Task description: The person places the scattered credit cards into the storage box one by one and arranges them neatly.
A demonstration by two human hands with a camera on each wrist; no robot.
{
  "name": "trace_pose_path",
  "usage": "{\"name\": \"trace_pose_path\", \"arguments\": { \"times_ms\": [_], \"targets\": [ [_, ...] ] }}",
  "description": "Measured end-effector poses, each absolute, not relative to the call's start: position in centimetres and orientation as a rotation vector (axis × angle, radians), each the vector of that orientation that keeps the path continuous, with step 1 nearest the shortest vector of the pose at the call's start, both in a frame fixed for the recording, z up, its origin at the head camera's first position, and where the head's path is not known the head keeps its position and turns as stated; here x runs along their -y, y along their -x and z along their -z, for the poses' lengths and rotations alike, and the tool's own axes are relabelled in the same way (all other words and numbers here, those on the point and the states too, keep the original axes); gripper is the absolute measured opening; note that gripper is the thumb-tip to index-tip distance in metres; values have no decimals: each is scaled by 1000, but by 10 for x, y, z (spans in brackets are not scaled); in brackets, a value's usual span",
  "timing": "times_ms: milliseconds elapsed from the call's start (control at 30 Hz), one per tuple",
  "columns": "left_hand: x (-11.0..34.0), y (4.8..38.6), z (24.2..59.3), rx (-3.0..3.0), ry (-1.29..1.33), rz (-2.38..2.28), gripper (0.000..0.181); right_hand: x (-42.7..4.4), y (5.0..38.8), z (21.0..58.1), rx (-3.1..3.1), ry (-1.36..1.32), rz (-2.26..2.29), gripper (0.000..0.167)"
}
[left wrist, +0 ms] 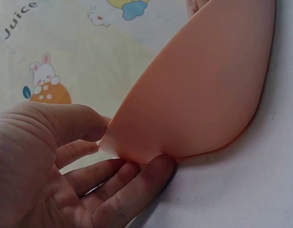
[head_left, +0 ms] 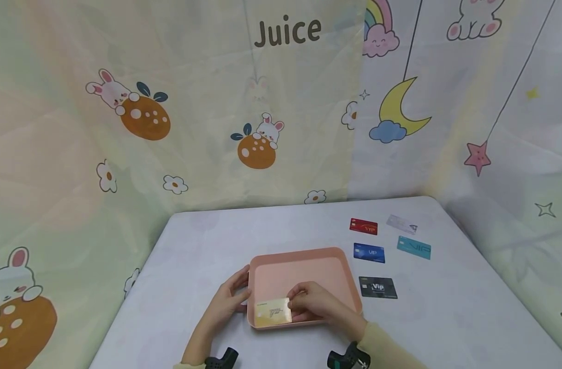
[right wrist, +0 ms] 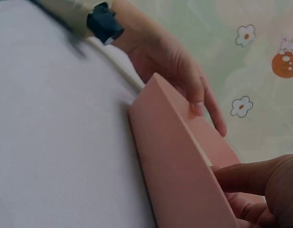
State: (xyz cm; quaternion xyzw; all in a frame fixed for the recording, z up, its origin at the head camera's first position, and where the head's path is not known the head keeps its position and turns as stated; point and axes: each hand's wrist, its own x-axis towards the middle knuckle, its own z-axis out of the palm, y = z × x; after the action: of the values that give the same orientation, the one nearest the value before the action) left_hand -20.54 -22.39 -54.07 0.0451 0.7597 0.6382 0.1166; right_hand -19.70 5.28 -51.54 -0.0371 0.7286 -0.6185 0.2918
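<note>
A pink rectangular tray (head_left: 299,269) lies on the white table. My left hand (head_left: 224,300) holds its left side; in the left wrist view, the thumb lies at the rim while the fingers (left wrist: 132,194) press the outer wall low down. Inside the tray's front left corner is a gold-yellow card (head_left: 271,312). Its right edge is pinched by my right hand (head_left: 312,302), which reaches in over the front rim. In the right wrist view the tray wall hides most of the card and some fingertips.
Right of the tray lie a red card (head_left: 363,226), a blue card (head_left: 369,252), a black card (head_left: 378,287), a teal card (head_left: 414,247) and a pale lilac card (head_left: 402,224). A printed curtain (head_left: 207,102) hangs behind the table (head_left: 207,241).
</note>
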Motion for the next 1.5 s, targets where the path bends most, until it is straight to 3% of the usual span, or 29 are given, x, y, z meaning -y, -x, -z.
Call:
{"name": "trace_pose_path", "arguments": {
  "times_ms": [467,1500],
  "targets": [
    [222,202,536,-2209,-145,-1886,68,-41,188,518,-2223,198,1608,14],
    [220,201,536,-2241,-144,-1869,69,-39,182,517,-2629,390,1470,14]
  ]
}}
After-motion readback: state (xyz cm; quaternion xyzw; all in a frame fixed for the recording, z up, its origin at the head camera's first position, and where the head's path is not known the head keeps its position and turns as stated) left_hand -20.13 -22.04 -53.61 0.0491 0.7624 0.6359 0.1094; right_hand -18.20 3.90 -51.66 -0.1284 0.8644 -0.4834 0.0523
